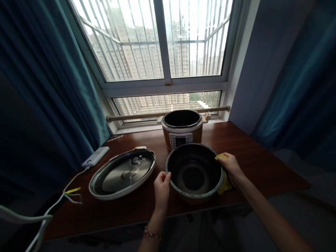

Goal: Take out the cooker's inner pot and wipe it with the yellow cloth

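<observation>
Counter (225, 140) is reddish-brown wood, a bit shiny. Cooker base (182, 130) sits nr the back, approx. middle, top open, panel (181, 139) facing front. Big lid (126, 172) lies on the L, metal side up. White box (96, 156) is nr the L edge, w/ white cable (67, 185) at its front end. Can't tell from here if black pot (194, 175) rests on it too.

Apparently illegible print (180, 137) on cooker panel (181, 140)
</observation>
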Tool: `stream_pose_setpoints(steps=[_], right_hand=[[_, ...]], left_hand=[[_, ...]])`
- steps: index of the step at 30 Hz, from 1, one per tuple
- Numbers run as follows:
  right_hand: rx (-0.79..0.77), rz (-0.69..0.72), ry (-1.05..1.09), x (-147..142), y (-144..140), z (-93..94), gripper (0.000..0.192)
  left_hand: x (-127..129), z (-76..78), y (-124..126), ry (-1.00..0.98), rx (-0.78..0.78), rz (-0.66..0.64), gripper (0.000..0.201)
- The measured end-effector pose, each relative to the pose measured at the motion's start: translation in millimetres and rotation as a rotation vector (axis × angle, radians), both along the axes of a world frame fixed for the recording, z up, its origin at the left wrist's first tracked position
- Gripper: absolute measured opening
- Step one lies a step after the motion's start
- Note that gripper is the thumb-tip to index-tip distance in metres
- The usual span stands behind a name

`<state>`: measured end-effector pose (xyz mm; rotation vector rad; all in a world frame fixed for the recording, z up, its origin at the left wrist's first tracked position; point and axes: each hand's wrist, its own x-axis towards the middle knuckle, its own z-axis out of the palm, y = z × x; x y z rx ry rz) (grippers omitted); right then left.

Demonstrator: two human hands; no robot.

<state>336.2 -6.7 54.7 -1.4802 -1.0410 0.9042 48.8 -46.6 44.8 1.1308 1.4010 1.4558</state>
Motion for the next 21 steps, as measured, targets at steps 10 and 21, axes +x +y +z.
stream_pose_setpoints(steps=[10, 21], right_hand=[[0.000, -0.004, 0.398, 0.3, -26.3, 6.7, 0.033], [0.051, -0.178, 1.180, 25.3, -81.0, -41.1, 0.033]], left_hand=[[-12.8, -1.5, -4.8, -0.011, -0.009, -0.012, 0.032], [-14.2, -1.6, -9.7, -0.092, -0.060, -0.052, 0.033]])
